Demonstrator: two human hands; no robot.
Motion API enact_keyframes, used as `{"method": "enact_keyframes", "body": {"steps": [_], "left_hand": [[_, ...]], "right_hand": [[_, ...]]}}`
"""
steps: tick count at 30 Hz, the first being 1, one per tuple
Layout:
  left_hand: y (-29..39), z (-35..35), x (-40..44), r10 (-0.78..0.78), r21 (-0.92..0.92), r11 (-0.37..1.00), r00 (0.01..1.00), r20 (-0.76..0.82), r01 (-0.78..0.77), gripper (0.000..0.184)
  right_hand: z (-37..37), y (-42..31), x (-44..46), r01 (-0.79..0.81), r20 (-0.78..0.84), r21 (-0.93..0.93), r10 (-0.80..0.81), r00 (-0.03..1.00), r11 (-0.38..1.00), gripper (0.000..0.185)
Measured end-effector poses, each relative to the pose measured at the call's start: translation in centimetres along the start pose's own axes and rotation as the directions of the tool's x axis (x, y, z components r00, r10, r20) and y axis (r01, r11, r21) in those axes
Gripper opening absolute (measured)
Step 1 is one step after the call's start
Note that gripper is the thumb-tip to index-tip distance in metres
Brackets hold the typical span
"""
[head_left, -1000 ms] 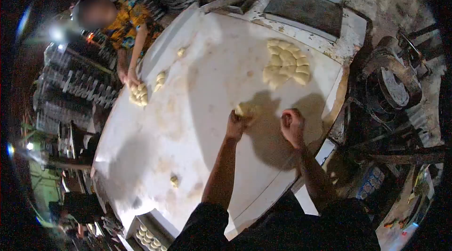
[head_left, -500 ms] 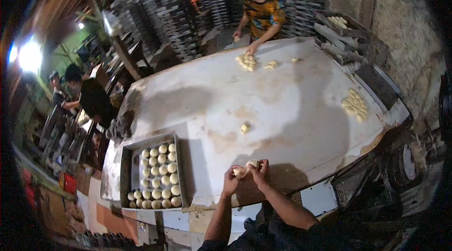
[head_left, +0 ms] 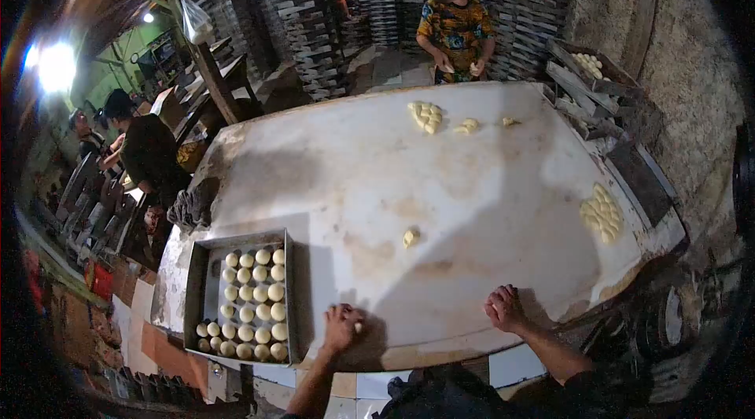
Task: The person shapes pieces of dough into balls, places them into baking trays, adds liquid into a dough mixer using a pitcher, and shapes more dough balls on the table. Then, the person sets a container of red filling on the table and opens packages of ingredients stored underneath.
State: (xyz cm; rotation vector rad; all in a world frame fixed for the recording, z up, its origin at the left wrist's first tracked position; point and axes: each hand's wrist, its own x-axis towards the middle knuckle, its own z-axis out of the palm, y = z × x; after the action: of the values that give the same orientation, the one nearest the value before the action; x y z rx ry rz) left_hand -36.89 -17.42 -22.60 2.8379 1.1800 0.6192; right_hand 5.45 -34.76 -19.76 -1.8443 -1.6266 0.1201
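My left hand (head_left: 342, 328) is curled on the tabletop just right of the tray, and a bit of pale dough (head_left: 359, 327) shows at its thumb side. Farther right, my right hand (head_left: 504, 309) rests with bent fingers on the table; whatever lies under its palm is hidden. Beyond and between my hands sits a lone dough lump (head_left: 410, 237). The metal tray (head_left: 289, 293) on the left holds rows of smooth round dough balls (head_left: 261, 293), with a bare strip along its far left side.
The pale table (head_left: 354, 183) carries dough pieces (head_left: 425, 116) at its far edge and a dough cluster (head_left: 602, 213) at right. Across it stands a person (head_left: 458, 34) in a patterned shirt. A dark cloth (head_left: 193, 205) lies at the left edge; two people work farther left.
My hands were together pulling at dough; now they are wide apart and lower on the table. The person opposite has withdrawn a hand from the far dough pieces. The view has shifted.
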Motion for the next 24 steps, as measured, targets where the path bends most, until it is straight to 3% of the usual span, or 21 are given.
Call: {"method": "enact_keyframes", "body": {"steps": [1, 2, 3, 6, 7, 8, 9, 10, 11, 12, 13, 14, 15, 16, 17, 19, 21, 22, 23, 24], "left_hand": [[0.7, -1.9, 2.9, -0.126, -0.085, 0.988, 0.991, 0.043, 0.129, 0.031], [1.9, -4.1, 6.2, -0.186, -0.12, 0.975, 0.982, -0.004, 0.184, 0.044], [1.4, -1.8, 8.1, -0.281, -0.122, 0.954, 0.959, -0.035, 0.275, 0.049], [6.0, 0.7, 12.7, -0.295, -0.382, 0.89, 0.953, -0.063, 0.25, 0.044], [7.8, 1.7, 13.2, -0.272, -0.492, 0.845, 0.96, -0.059, 0.209, 0.04], [9.6, 3.0, 12.5, -0.271, -0.497, 0.836, 0.963, -0.005, 0.232, 0.036], [10.6, 4.5, 10.5, -0.268, -0.501, 0.828, 0.962, 0.043, 0.253, 0.031], [10.3, 8.3, 6.2, -0.367, -0.736, 0.602, 0.926, 0.09, 0.31, 0.03], [9.8, 11.6, 3.5, -0.443, -0.894, 0.307, 0.88, 0.17, 0.327, 0.029], [10.2, 8.0, 3.3, -0.19, -0.73, 0.659, 0.979, 0.074, 0.182, 0.029], [9.9, 3.5, 3.1, 0.097, -0.474, 0.879, 0.993, 0.072, -0.052, 0.03], [7.1, 3.2, 3.2, -0.04, -0.298, 0.934, 0.885, 0.464, 0.198, 0.025], [4.7, 3.3, 3.4, -0.212, -0.031, 0.934, 0.619, 0.756, 0.357, 0.022], [4.0, 2.5, 4.7, -0.198, -0.055, 0.967, 0.864, 0.463, 0.251, 0.022], [3.7, 1.3, 6.7, -0.135, -0.039, 0.989, 0.985, 0.108, 0.14, 0.023], [5.8, 0.1, 12.9, -0.162, -0.13, 0.98, 0.981, -0.104, 0.148, 0.016], [7.7, 1.4, 15.1, -0.309, -0.27, 0.92, 0.95, -0.052, 0.285, 0.014], [9.7, 1.6, 15.4, -0.286, -0.284, 0.928, 0.95, -0.125, 0.242, 0.017], [9.9, 2.5, 14.0, -0.308, -0.264, 0.91, 0.948, 0.081, 0.319, 0.021], [8.3, 6.2, 9.3, -0.219, -0.179, 0.958, 0.975, 0.039, 0.223, 0.022]], "right_hand": [[-1.0, 0.8, 0.7, 0.191, 0.102, -0.117, -0.179, 0.978, 0.975, 0.024], [-0.6, 1.7, 2.9, 0.155, 0.047, -0.174, -0.149, 0.988, 0.972, 0.025], [-0.1, 1.3, 5.5, 0.152, -0.033, -0.164, -0.159, 0.987, 0.975, 0.027], [5.5, -0.1, 8.5, 0.06, -0.135, -0.055, -0.067, 0.989, 0.997, 0.034], [7.7, -1.1, 7.8, 0.034, -0.112, 0.139, -0.019, 0.994, 0.99, 0.029], [9.1, -0.9, 6.3, 0.028, 0.107, 0.083, -0.037, 0.994, 0.996, 0.024], [8.1, -2.1, 5.2, 0.177, 0.18, 0.023, -0.178, 0.967, 0.984, 0.021], [6.6, -3.1, 3.7, 0.328, 0.263, -0.03, -0.309, 0.914, 0.944, 0.02], [6.4, -2.7, 2.0, 0.431, 0.195, -0.039, -0.416, 0.888, 0.902, 0.016], [5.8, -0.9, 2.4, 0.434, 0.192, -0.038, -0.42, 0.887, 0.9, 0.016], [4.8, 1.4, 2.7, 0.432, 0.207, -0.025, -0.418, 0.884, 0.901, 0.016], [3.9, 3.5, 2.9, 0.427, 0.224, -0.011, -0.414, 0.882, 0.904, 0.015], [3.3, 4.5, 3.4, 0.419, 0.24, 0.004, -0.408, 0.881, 0.908, 0.016], [1.4, 2.8, 7.3, 0.434, -0.017, -0.013, -0.434, 0.901, 0.901, 0.016], [1.7, 1.9, 9.6, 0.428, -0.019, -0.01, -0.428, 0.903, 0.904, 0.016], [3.2, 0.1, 12.2, 0.212, -0.072, 0.034, -0.21, 0.975, 0.977, 0.013], [6.6, -2.4, 12.4, 0.175, -0.092, 0.046, -0.171, 0.981, 0.983, 0.012], [7.2, -3.3, 12.0, 0.148, -0.121, 0.054, -0.141, 0.983, 0.988, 0.012], [6.6, -3.4, 10.8, 0.156, -0.113, 0.05, -0.149, 0.982, 0.986, 0.012], [5.0, -4.1, 9.5, 0.237, 0.035, 0.08, -0.241, 0.97, 0.968, 0.012]]}}
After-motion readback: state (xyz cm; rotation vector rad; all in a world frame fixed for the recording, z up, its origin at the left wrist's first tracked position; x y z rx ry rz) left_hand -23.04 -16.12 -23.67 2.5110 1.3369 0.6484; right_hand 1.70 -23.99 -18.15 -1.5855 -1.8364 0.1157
